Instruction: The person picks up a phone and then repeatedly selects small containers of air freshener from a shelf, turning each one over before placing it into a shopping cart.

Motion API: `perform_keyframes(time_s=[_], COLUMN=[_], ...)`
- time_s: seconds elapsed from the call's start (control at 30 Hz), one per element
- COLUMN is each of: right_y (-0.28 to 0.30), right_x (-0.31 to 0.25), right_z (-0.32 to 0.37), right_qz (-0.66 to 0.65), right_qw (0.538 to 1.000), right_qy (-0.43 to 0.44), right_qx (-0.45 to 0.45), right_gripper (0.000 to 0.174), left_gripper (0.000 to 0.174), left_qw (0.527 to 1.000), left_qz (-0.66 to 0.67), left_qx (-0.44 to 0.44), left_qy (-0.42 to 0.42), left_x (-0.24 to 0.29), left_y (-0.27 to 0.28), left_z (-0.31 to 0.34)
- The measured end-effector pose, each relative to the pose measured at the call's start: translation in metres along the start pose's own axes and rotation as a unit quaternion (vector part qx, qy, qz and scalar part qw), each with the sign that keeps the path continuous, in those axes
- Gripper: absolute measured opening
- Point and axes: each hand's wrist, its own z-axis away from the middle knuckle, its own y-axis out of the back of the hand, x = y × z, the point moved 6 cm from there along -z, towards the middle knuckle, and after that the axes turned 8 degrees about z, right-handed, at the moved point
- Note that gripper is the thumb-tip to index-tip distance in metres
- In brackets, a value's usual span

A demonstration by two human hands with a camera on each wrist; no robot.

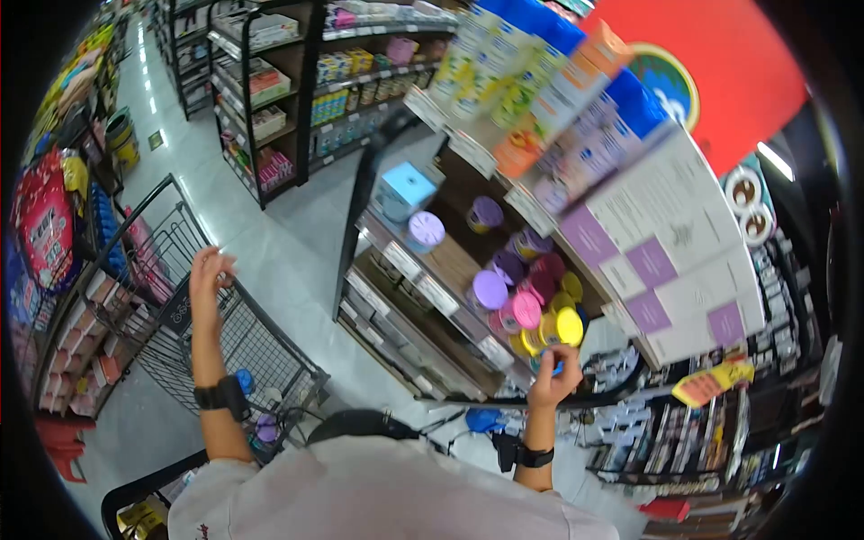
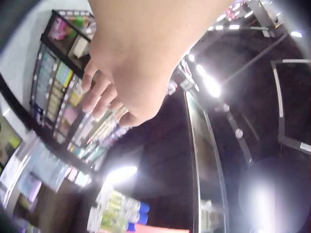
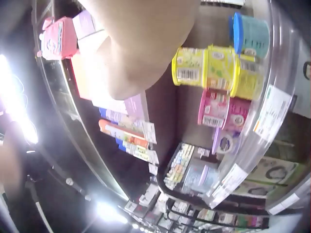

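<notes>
My left hand (image 1: 212,270) is raised over the shopping cart (image 1: 243,337). In the left wrist view its fingers (image 2: 99,94) hang loosely bent with nothing in them. My right hand (image 1: 555,382) is at the near end of a shelf, its fingers loosely curled close over a blue-lidded teal tub (image 3: 253,36). The right wrist view shows that tub upright with no fingers on it; the right fingers are hidden there. Beside it stand several yellow tubs (image 1: 564,327), then pink tubs (image 1: 520,310) and purple-lidded tubs (image 1: 490,290).
Spray-type bottles and boxes (image 1: 576,99) fill the shelf above, next to a white and purple carton (image 1: 675,252). A light-blue box (image 1: 409,187) stands at the shelf's far end. Stocked shelves (image 1: 378,72) line the aisle behind, and pink packs (image 1: 47,220) lie to the left.
</notes>
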Motion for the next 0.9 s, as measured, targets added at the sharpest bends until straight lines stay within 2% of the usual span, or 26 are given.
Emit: perform_keyframes(time_s=[0.07, 0.1, 0.13, 0.17, 0.23, 0.27, 0.33, 0.4, 0.43, 0.47, 0.53, 0.6, 0.67, 0.7, 0.73, 0.77, 0.8, 0.83, 0.87, 0.9], right_y=[-0.065, -0.098, -0.132, -0.172, -0.258, -0.293, -0.331, -0.362, -0.378, -0.395, -0.438, -0.476, -0.507, -0.524, -0.533, -0.539, -0.545, -0.55, -0.554, -0.562], right_x=[0.0, -0.023, -0.051, -0.069, -0.085, -0.096, -0.145, -0.193, -0.209, -0.224, -0.231, -0.224, -0.203, -0.191, -0.182, -0.183, -0.182, -0.182, -0.185, -0.187], right_z=[0.005, 0.01, 0.025, 0.042, 0.107, 0.143, 0.191, 0.248, 0.278, 0.31, 0.389, 0.453, 0.508, 0.531, 0.551, 0.564, 0.563, 0.561, 0.565, 0.561], right_qz=[-0.123, -0.224, -0.316, -0.322, -0.312, -0.299, -0.176, -0.197, -0.211, -0.225, -0.219, -0.209, -0.136, -0.078, -0.018, -0.017, 0.003, 0.022, 0.023, 0.009], right_qw=[0.975, 0.926, 0.85, 0.826, 0.77, 0.739, 0.675, 0.611, 0.581, 0.553, 0.513, 0.471, 0.493, 0.507, 0.52, 0.508, 0.543, 0.577, 0.568, 0.6], right_qy=[-0.082, -0.157, -0.232, -0.188, -0.112, -0.074, -0.014, 0.114, 0.122, 0.128, 0.153, 0.105, 0.106, 0.117, 0.124, 0.122, 0.107, 0.092, 0.09, 0.072], right_qx=[-0.166, -0.26, -0.352, -0.423, -0.546, -0.598, -0.716, -0.758, -0.777, -0.792, -0.816, -0.85, -0.853, -0.85, -0.845, -0.852, -0.833, -0.811, -0.817, -0.797], right_gripper=[0.012, 0.013, 0.014, 0.017, 0.023, 0.026, 0.028, 0.026, 0.029, 0.031, 0.032, 0.036, 0.042, 0.049, 0.056, 0.056, 0.062, 0.068, 0.068, 0.072], left_gripper=[0.038, 0.038, 0.038, 0.038, 0.039, 0.039, 0.042, 0.045, 0.047, 0.045, 0.047, 0.046, 0.044, 0.044, 0.041, 0.038, 0.038, 0.037, 0.036, 0.036], left_qw=[0.994, 0.986, 0.973, 0.97, 0.942, 0.932, 0.889, 0.851, 0.869, 0.865, 0.809, 0.885, 0.772, 0.762, 0.762, 0.76, 0.751, 0.757, 0.762, 0.755], left_qz=[-0.003, -0.021, -0.041, -0.044, -0.035, -0.04, 0.13, 0.132, 0.069, 0.062, -0.026, -0.157, -0.154, -0.152, -0.087, -0.02, -0.02, -0.024, -0.029, -0.029], left_qx=[0.107, 0.157, 0.206, 0.218, 0.245, 0.258, 0.257, 0.29, 0.262, 0.289, 0.328, 0.26, 0.374, 0.383, 0.387, 0.39, 0.396, 0.444, 0.489, 0.494], left_qy=[0.01, 0.05, 0.095, 0.097, 0.227, 0.25, 0.356, 0.419, 0.413, 0.405, 0.487, 0.353, 0.49, 0.5, 0.512, 0.519, 0.527, 0.478, 0.425, 0.429], left_x=[-0.05, -0.079, -0.111, -0.139, -0.219, -0.255, -0.343, -0.423, -0.439, -0.468, -0.519, -0.513, -0.517, -0.516, -0.517, -0.521, -0.523, -0.52, -0.518, -0.523], left_y=[0.086, 0.123, 0.156, 0.184, 0.237, 0.261, 0.286, 0.314, 0.314, 0.32, 0.331, 0.32, 0.317, 0.318, 0.316, 0.314, 0.314, 0.318, 0.327, 0.335], left_z=[0.0, 0.008, 0.018, 0.023, 0.059, 0.079, 0.127, 0.185, 0.208, 0.227, 0.257, 0.268, 0.281, 0.284, 0.291, 0.293, 0.292, 0.285, 0.279, 0.274])
